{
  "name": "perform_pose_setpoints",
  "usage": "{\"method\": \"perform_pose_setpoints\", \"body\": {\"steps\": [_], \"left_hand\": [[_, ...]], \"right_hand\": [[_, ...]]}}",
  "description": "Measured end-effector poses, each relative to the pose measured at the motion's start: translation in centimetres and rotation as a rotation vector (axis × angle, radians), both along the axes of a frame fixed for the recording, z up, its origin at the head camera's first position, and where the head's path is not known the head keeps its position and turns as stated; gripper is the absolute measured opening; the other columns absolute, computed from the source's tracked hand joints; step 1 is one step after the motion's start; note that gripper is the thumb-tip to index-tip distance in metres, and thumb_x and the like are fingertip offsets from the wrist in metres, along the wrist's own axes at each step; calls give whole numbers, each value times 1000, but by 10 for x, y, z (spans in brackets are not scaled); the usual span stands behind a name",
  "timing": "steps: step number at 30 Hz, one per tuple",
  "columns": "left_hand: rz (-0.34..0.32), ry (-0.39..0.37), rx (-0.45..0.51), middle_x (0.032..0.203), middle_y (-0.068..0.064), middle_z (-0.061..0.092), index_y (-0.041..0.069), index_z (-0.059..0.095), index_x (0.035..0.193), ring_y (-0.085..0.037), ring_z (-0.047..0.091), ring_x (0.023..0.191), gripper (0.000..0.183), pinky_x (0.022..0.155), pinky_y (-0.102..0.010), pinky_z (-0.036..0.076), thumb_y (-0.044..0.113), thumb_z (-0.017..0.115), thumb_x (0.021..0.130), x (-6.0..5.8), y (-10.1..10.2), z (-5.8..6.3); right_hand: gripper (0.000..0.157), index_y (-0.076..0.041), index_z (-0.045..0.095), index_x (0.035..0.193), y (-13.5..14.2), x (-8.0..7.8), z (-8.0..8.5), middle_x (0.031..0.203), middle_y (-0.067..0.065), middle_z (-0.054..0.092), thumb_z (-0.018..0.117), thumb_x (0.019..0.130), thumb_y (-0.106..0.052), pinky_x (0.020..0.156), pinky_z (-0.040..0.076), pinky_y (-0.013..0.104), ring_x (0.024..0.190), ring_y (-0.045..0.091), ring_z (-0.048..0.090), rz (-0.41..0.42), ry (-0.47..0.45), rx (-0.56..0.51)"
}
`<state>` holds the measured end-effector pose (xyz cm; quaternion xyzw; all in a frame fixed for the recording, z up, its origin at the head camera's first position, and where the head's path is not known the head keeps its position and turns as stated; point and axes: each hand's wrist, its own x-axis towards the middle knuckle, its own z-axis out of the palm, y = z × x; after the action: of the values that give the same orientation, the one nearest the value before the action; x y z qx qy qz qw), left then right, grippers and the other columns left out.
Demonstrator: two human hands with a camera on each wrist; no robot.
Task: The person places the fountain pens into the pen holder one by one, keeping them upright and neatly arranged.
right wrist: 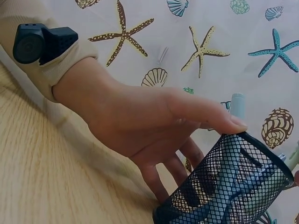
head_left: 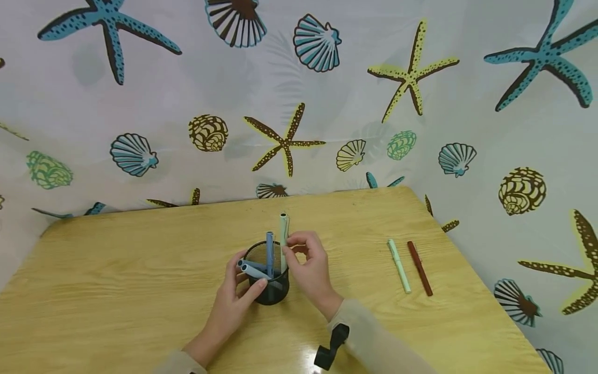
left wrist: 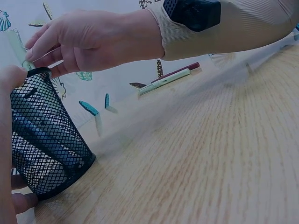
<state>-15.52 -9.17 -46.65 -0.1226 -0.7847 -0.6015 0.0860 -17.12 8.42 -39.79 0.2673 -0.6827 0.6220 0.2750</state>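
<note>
My left hand (head_left: 230, 302) grips a black mesh pen cup (head_left: 273, 295), thumb and fingers round its sides. My right hand (head_left: 312, 270) pinches a light green pen (head_left: 284, 231), which stands upright along the cup's right inner wall. Also in the cup are an upright blue pen (head_left: 269, 249) and two pens leaning left, one a pale blue pen (head_left: 254, 271). Through the mesh (left wrist: 51, 135) in the left wrist view, several pens show as dark slanted shapes. In the right wrist view, my left thumb (right wrist: 224, 120) lies at the cup's rim.
On the wooden table (head_left: 140, 270), to the right of the cup, lie another light green pen (head_left: 399, 266) and a dark red pen (head_left: 420, 268), side by side. A white cloth (head_left: 177, 98) printed with shells and starfish hangs behind the table and along its right side.
</note>
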Motion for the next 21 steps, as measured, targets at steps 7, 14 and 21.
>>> {"method": "perform_pose_setpoints", "body": {"steps": [7, 14, 21], "left_hand": [[-21, 17, 5, 125, -14, 47, 27, 26, 142, -32, 51, 113, 66, 88, -53, 45, 23, 65, 89, 1, -3, 1], [-19, 16, 5, 125, -13, 47, 27, 26, 142, -32, 51, 113, 66, 87, -52, 46, 23, 65, 89, 0, -3, -2], [-15, 31, 5, 124, -13, 48, 28, 27, 141, -32, 52, 111, 65, 87, -53, 46, 22, 65, 89, 0, -2, -2]], "right_hand": [[16, 11, 54, 95, 0, 4, -2, 93, 24, 55, 60, 81, 16, 71, 52, 41, 83, 36, 56, -57, -50, 47], [17, 7, 56, 95, 6, 4, -4, 92, 25, 55, 61, 81, 15, 68, 52, 40, 82, 36, 57, -53, -31, 85], [16, 8, 57, 95, 10, 6, -4, 92, 23, 56, 61, 81, 14, 68, 52, 39, 81, 33, 57, -69, -65, 106]]}}
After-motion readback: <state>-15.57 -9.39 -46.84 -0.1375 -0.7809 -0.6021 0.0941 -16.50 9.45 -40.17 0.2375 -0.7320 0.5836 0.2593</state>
